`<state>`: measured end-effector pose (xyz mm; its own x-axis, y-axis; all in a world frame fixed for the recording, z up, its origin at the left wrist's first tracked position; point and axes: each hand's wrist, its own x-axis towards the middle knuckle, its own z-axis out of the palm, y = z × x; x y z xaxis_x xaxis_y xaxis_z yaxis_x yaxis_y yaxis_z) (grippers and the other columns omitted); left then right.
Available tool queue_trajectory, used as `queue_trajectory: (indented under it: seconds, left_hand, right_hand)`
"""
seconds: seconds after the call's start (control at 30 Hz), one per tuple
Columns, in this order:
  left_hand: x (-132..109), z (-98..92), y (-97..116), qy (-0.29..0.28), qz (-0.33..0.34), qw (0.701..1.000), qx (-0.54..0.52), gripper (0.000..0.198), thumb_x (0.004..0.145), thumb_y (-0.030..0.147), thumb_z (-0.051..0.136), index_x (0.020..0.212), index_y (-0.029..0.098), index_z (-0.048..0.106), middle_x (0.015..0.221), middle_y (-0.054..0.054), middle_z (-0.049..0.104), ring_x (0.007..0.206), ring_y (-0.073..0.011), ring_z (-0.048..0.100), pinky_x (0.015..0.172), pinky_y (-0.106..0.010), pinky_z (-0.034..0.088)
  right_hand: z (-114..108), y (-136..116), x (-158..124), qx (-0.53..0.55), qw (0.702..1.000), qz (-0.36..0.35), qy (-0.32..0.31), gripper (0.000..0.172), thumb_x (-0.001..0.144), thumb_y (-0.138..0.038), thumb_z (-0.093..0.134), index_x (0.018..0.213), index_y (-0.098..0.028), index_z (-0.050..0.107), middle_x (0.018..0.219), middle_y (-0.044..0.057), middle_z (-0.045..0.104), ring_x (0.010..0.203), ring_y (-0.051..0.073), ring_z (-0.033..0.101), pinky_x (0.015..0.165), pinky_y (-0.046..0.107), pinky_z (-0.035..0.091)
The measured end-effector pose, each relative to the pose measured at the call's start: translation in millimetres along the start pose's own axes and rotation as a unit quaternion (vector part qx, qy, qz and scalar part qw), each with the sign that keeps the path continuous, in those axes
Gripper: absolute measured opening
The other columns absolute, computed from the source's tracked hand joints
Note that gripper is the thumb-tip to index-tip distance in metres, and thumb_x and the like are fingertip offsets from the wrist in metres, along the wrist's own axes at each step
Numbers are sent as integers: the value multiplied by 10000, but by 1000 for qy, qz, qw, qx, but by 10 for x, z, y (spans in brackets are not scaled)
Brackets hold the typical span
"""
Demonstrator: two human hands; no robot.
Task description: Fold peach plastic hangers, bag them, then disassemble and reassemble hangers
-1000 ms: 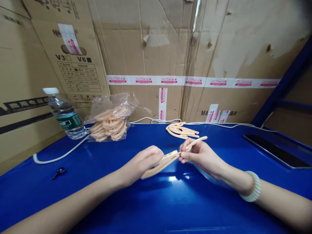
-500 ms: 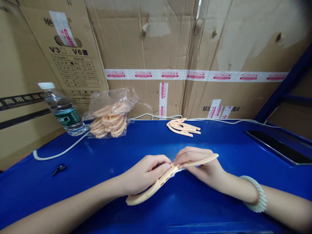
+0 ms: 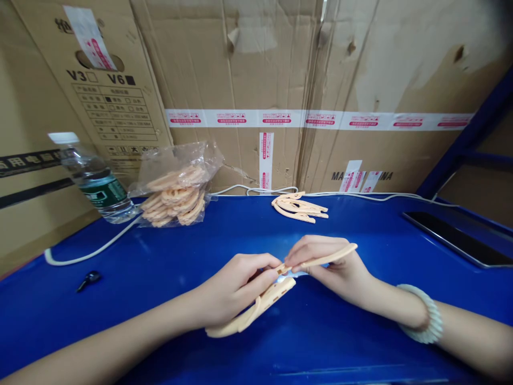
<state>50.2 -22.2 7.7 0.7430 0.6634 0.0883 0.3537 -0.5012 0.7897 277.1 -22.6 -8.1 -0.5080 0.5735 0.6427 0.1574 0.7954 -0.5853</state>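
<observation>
My left hand [image 3: 232, 289] is closed on a curved beige plastic piece [image 3: 266, 303] with small slots along its edge; the piece slants from lower left up toward the middle. Between finger and thumb, my right hand [image 3: 340, 270] pinches a slimmer curved beige strip [image 3: 331, 256] that points up to the right. The fingertips of both hands nearly meet where the strip's slotted inner end shows. Something whitish [image 3: 290, 276] shows beneath that spot, too small to name. Fingers partly cover both parts, and I cannot tell whether they are joined.
Similar beige curved pieces [image 3: 298, 207] lie at the back of the blue table [image 3: 160, 353]. Farther left are a clear bag [image 3: 174, 187] of such pieces, a water bottle [image 3: 100, 184], a white cable [image 3: 90, 255] and a black earbud [image 3: 88, 279]. A phone [image 3: 457, 238] lies right; cardboard stands behind.
A gap has opened between the slotted edge of the left piece and the strip's inner end. My right hand has risen slightly with the strip. The whole view has shifted a little.
</observation>
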Motion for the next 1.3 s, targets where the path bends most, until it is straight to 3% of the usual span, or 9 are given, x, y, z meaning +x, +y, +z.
queue_trajectory:
  seconds: [0.13,0.33,0.67,0.77,0.9,1.0,1.07,1.2,1.3]
  left_hand:
    - [-18,36,-21,-2,28,997,76,305,1023,276,340,890,160,588,775,9,584,684,-121,509,673,-230,360]
    - [-22,86,-29,-24,57,986,157,337,1025,275,272,855,164,541,745,-16,558,641,-149,501,627,-261,346]
    - [-49,28,60,-35,89,985,142,341,1024,272,275,869,170,561,755,-26,584,672,-150,537,650,-247,381]
    - [1,-10,-10,-18,61,996,58,356,1019,327,314,804,179,557,642,7,545,590,-129,514,615,-234,388]
    - [143,-80,-119,55,-44,972,-226,413,924,560,462,851,171,577,620,4,584,512,-133,547,526,-237,426]
    - [229,-100,-186,114,-92,931,-334,447,762,559,695,922,143,661,770,-49,665,691,-168,630,612,-240,478]
    - [253,-92,-227,132,-125,913,-366,413,738,476,748,987,151,692,810,-67,697,762,-180,648,643,-234,484]
    - [255,-63,-273,129,-128,877,-446,356,721,267,770,1055,161,710,862,-81,721,838,-195,668,715,-251,507]
    - [254,-60,-249,153,-145,848,-487,306,738,136,722,1043,159,719,854,-63,709,825,-184,672,682,-240,515]
  right_hand:
    - [-20,-71,-33,-130,985,-87,-77,219,994,-159,440,1014,-147,658,934,91,707,868,147,654,735,271,530]
    - [-29,-119,-27,-351,891,-275,-83,138,928,-130,554,821,-135,641,779,58,687,729,166,618,606,292,466]
    - [-193,-458,61,-381,839,-377,-97,290,864,-54,600,615,-200,631,717,26,682,673,149,624,580,272,531]
    - [-321,-495,81,-360,893,-268,-44,257,899,-50,543,757,-204,691,800,41,708,755,151,647,631,269,555]
    - [-742,-259,150,-278,960,27,-16,196,919,-195,552,817,-191,719,838,67,710,813,177,669,715,309,549]
    - [-1066,55,137,-201,912,318,-161,184,774,-337,726,759,-155,703,754,53,696,673,171,643,581,270,504]
    - [-1178,225,95,-129,866,432,-216,395,681,-378,793,970,-129,692,637,4,643,542,133,579,498,240,450]
    - [-1157,334,54,-75,820,536,-187,913,603,-330,829,1386,-76,434,580,-38,615,491,126,558,469,228,447]
    - [-1069,264,81,-150,785,575,-175,908,699,-274,750,1458,-39,310,518,-34,613,448,149,557,432,241,442]
